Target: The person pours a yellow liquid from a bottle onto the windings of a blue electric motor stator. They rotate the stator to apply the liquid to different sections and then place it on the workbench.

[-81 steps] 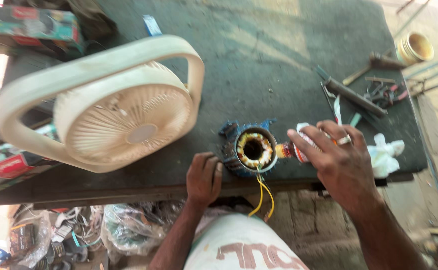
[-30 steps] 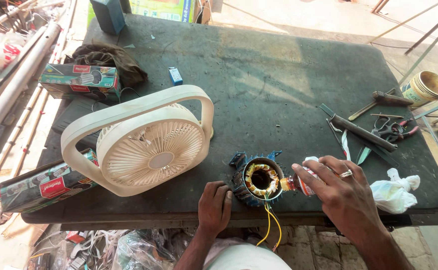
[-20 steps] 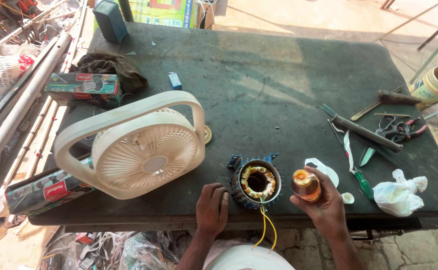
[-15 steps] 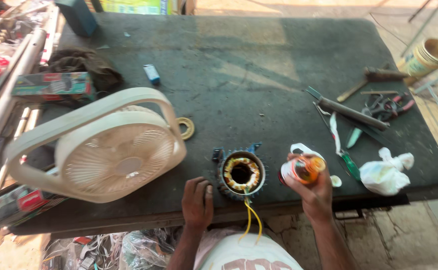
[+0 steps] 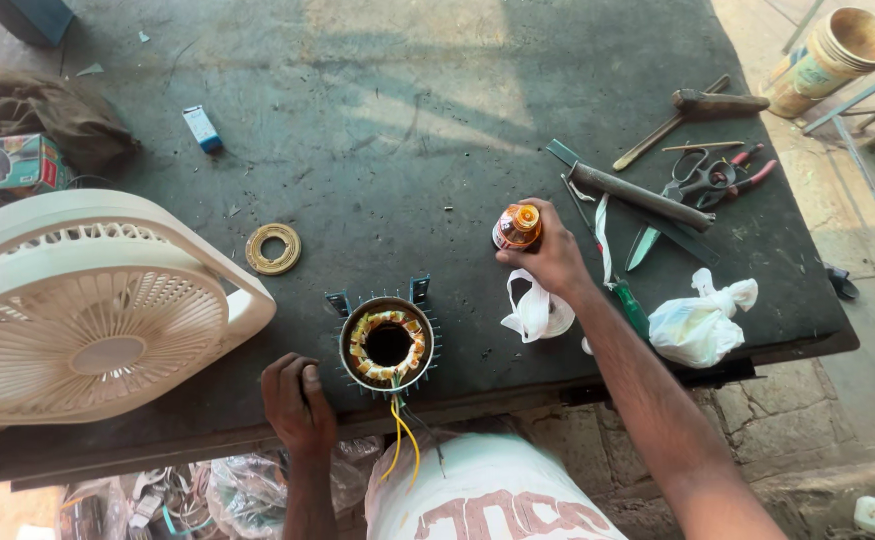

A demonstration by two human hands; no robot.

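Right hand [image 5: 549, 256] closed around small orange bottle [image 5: 515, 227], held upright just above counter [image 5: 377, 130], beyond white bag [image 5: 535, 312]. Left hand [image 5: 297, 405] loosely curled, holding nothing, resting on near counter edge just beside motor coil [image 5: 388, 344]. Motor coil at front edge, copper windings facing up, yellow wires [image 5: 401, 440] hanging over edge. Best handled with bottle kept upright, grip firm, and coil steadied from the left. Further out: white fan [image 5: 87, 310] at left, brass ring [image 5: 273, 248], scissors [image 5: 702, 178] and metal tools [image 5: 642, 197] at right.
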